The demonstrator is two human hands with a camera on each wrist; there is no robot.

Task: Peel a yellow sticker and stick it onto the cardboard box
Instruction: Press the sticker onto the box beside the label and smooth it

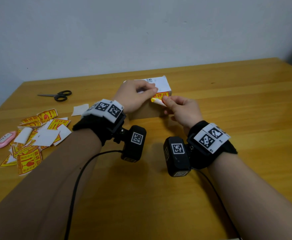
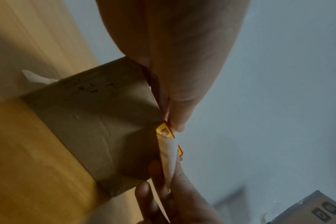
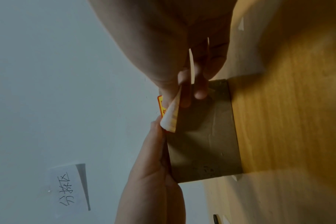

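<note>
A small cardboard box [image 1: 145, 112] stands on the wooden table, with a white shipping label [image 1: 160, 82] on its top. A yellow sticker [image 1: 160, 96] with red print lies at the box's top front edge. My left hand [image 1: 154, 92] rests on the box top, and its fingertips pinch the sticker's left end [image 2: 164, 130]. My right hand [image 1: 165, 100] pinches the white backing paper [image 1: 159, 102], which curls away from under the sticker [image 2: 169, 156] [image 3: 171, 116]. The brown front of the box [image 3: 203, 144] is bare.
At the table's left lie black scissors [image 1: 58, 95], a heap of yellow stickers and white backings [image 1: 36, 135], a pink oval object [image 1: 4, 139] and a loose white paper [image 1: 80, 109]. Camera cables run down from both wrists. A handwritten sign [image 3: 67, 188] hangs on the wall.
</note>
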